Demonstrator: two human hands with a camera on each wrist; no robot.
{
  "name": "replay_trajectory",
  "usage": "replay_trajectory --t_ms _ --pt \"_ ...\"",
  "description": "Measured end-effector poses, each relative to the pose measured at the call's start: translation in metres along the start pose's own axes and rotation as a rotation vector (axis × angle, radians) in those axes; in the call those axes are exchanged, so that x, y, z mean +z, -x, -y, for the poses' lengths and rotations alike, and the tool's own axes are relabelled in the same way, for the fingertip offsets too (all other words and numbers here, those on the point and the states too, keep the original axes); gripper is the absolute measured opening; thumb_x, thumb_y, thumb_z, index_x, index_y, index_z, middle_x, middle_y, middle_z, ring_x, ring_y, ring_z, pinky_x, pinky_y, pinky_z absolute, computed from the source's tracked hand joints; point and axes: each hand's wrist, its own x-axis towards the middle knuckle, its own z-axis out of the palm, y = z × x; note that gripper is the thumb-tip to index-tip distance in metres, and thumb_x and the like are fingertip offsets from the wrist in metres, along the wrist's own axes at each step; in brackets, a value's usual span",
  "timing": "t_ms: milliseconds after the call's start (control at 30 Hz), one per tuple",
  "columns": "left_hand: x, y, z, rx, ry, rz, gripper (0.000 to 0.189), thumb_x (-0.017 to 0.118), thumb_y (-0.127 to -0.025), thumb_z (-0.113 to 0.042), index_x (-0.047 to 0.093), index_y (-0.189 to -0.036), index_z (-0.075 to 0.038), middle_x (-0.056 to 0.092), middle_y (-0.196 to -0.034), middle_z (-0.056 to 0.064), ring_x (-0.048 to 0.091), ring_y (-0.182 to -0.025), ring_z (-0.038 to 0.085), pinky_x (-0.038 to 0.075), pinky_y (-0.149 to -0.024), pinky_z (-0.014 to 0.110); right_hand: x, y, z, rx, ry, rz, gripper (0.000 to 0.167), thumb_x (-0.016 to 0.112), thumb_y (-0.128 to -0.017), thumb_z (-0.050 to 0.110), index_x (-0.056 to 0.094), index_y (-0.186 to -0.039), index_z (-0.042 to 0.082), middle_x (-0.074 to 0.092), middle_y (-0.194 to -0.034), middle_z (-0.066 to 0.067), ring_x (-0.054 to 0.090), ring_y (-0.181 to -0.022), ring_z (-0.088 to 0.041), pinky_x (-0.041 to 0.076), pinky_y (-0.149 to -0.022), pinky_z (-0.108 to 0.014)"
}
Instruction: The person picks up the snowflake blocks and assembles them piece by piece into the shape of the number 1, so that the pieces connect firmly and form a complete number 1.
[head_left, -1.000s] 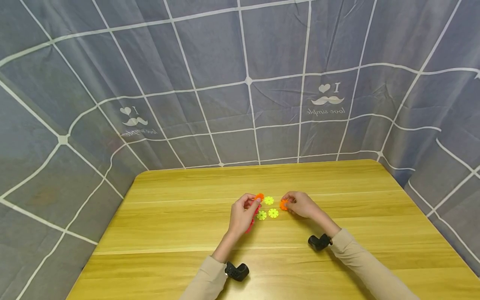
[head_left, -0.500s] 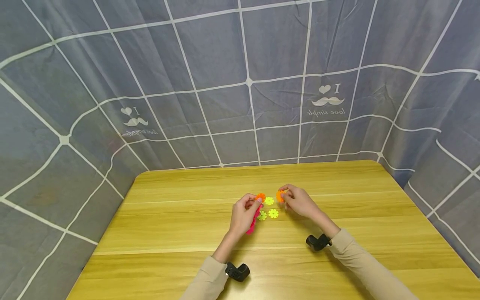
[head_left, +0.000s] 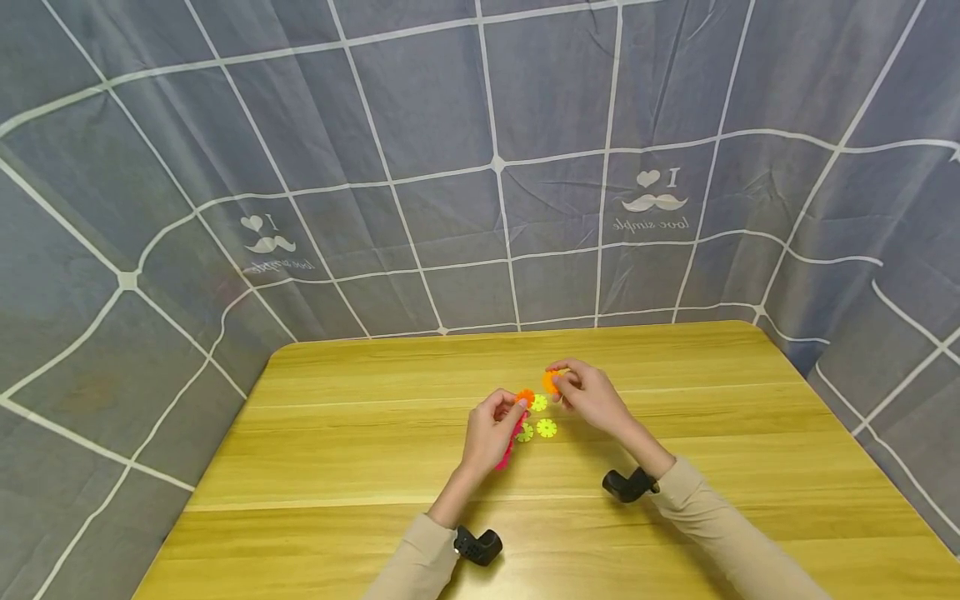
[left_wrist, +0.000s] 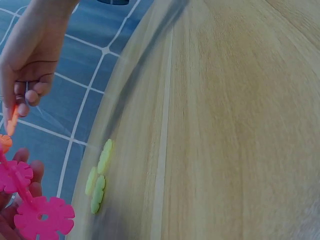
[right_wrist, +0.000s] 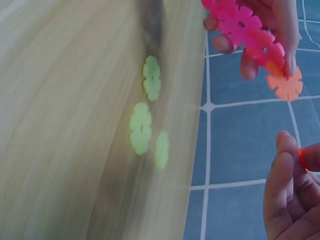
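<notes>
In my left hand (head_left: 487,433) I hold a chain of interlocked pink snowflake discs (left_wrist: 44,218), notched plastic rounds, with an orange snowflake disc (right_wrist: 286,84) joined at its far end. Thumb and fingers pinch the chain near that orange end. My right hand (head_left: 594,397) pinches a loose orange snowflake disc (head_left: 552,382) between thumb and fingers, a short way right of the chain's tip and apart from it. Below the hands, several yellow-green snowflake discs (head_left: 547,427) lie flat on the table; in the right wrist view, three such discs (right_wrist: 140,128) show near the table's edge.
The wooden table (head_left: 337,450) reaches back to a grey-blue curtain (head_left: 435,217) with white grid lines. A black wrist camera (head_left: 480,547) sits on the left wrist, another black camera (head_left: 628,484) on the right.
My right hand has lifted the loose orange disc off the table and brought it up and left, toward the chain. My left hand has shifted slightly right with the chain.
</notes>
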Motion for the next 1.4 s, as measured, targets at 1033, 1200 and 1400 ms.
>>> replay_trajectory --t_ms 1033,1200,1400 --pt "0.013 -0.010 0.035 0.046 -0.094 -0.071 0.017 0.063 -0.093 -0.026 0.068 -0.090 -0.009 0.070 -0.080 0.018 0.064 -0.065 0.032 0.042 -0.045 0.015 0.016 0.002 0.020 -0.012 -0.075 -0.020 0.021 0.054 -0.096 0.010 0.059 -0.115 0.003 0.063 -0.072 -0.023 0.056 -0.056 -0.029 0.042 -0.048 -0.020" --pt "0.015 -0.010 0.036 0.063 -0.134 -0.097 0.016 0.063 -0.093 -0.025 0.067 -0.088 -0.010 0.069 -0.075 0.012 0.060 -0.060 0.016 0.042 -0.046 0.016 0.017 0.003 0.021 -0.008 -0.073 -0.031 0.021 0.054 -0.096 0.010 0.060 -0.114 0.001 0.064 -0.074 -0.024 0.056 -0.058 -0.037 0.041 -0.046 -0.019" --pt "0.017 -0.008 0.036 0.122 -0.209 -0.128 0.017 0.061 -0.094 -0.026 0.065 -0.086 -0.011 0.066 -0.070 0.005 0.051 -0.060 0.001 0.042 -0.050 0.016 0.020 0.004 0.022 -0.011 -0.034 -0.059 0.022 0.053 -0.094 0.007 0.061 -0.113 -0.002 0.064 -0.069 -0.017 0.057 -0.054 -0.030 0.040 -0.044 -0.020"
